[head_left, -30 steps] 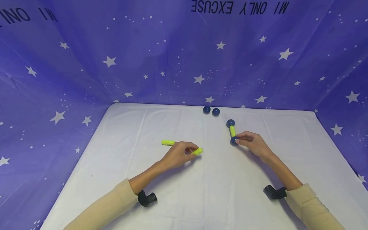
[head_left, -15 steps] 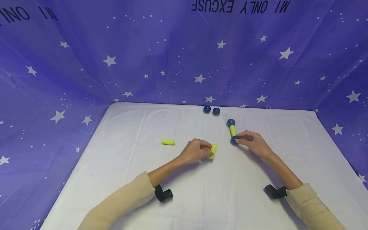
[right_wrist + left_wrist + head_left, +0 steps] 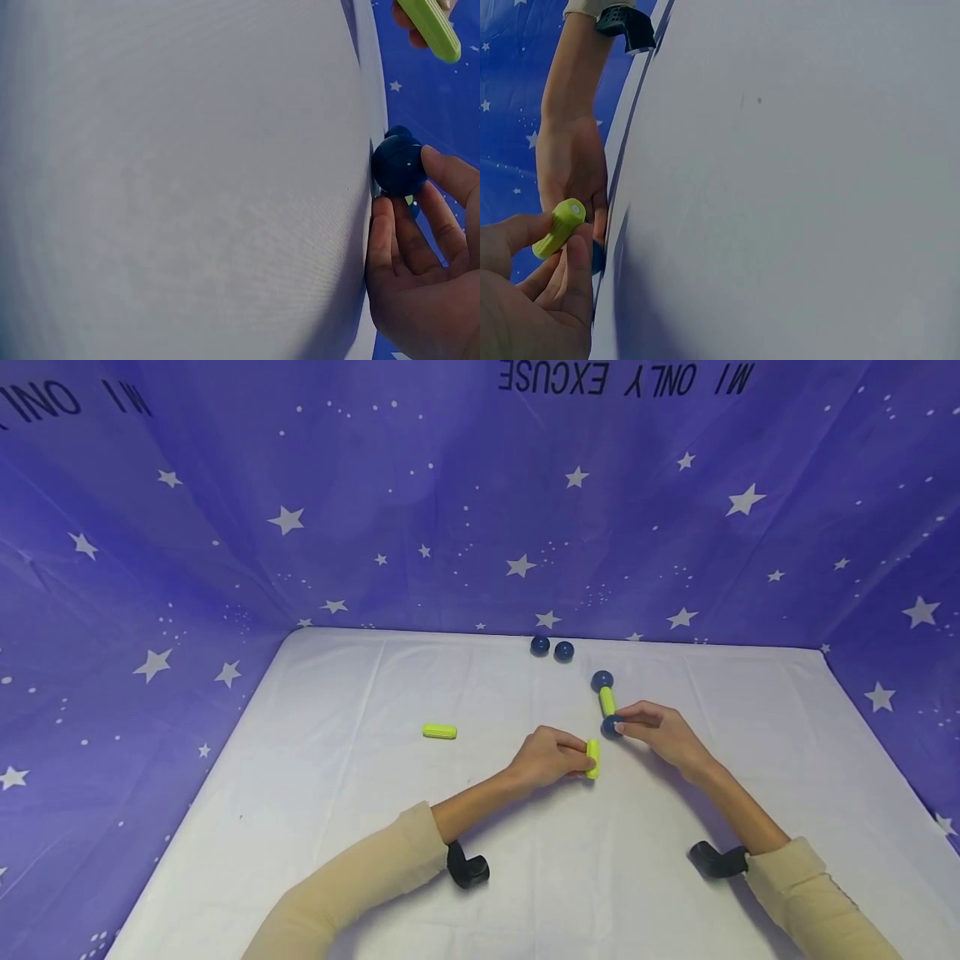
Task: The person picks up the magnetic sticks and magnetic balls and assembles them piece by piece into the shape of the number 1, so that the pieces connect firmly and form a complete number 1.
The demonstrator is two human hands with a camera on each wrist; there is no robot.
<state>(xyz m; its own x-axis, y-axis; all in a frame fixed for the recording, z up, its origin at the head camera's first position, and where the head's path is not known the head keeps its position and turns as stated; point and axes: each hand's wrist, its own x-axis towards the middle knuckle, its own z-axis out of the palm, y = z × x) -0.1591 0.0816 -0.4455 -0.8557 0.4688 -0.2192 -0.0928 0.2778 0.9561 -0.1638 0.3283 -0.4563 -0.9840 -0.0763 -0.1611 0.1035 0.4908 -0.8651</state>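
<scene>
My left hand (image 3: 550,758) pinches a yellow-green ribbed rod (image 3: 593,759) between thumb and fingers, held nearly upright. In the left wrist view a small pale spot marks the end of that rod (image 3: 559,227). With thumb and fingers, my right hand (image 3: 663,739) grips a dark blue ball (image 3: 611,727). A second yellow-green rod (image 3: 607,700) joins this ball to another blue ball (image 3: 602,681) farther back. The held rod is just left of and nearer than the gripped ball, with a small gap between. In the right wrist view the gripped ball (image 3: 399,165) hides most of the joined rod.
Two loose blue balls, a left one (image 3: 540,646) and a right one (image 3: 564,652), sit by the table's back edge. Another yellow-green rod (image 3: 439,732) lies left of my left hand. A starry purple curtain (image 3: 420,510) rises behind the white tabletop (image 3: 360,793).
My left hand has moved right with its rod, toward the gripped ball, and turned the rod more upright. The rod lying at left has come fully into view. My right hand has stayed put.
</scene>
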